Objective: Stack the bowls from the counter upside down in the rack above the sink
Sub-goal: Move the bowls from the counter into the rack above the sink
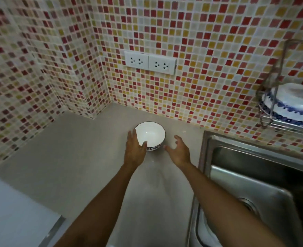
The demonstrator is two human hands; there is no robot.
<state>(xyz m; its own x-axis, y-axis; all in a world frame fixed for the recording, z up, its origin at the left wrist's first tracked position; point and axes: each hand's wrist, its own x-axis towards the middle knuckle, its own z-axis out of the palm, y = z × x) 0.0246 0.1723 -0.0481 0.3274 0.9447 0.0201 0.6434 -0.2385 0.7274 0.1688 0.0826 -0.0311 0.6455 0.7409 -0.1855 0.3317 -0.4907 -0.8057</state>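
One white bowl [151,133] with a dark rim and a blue pattern on its outside stands upright on the grey counter [79,157] near the tiled back wall. My left hand [135,150] rests against the bowl's left rim, thumb on the near edge, fingers spread. A little to the right of the bowl, my right hand [179,150] hovers with curled, parted fingers and touches nothing. At the right edge a wire rack [271,81] hangs on the wall. It holds white bowls with blue patterns [293,104], stacked upside down.
A steel sink [257,177] fills the lower right, below the rack. Two white double sockets [150,62] sit on the mosaic tiled wall above the bowl. A white appliance surface [13,211] lies at the lower left.
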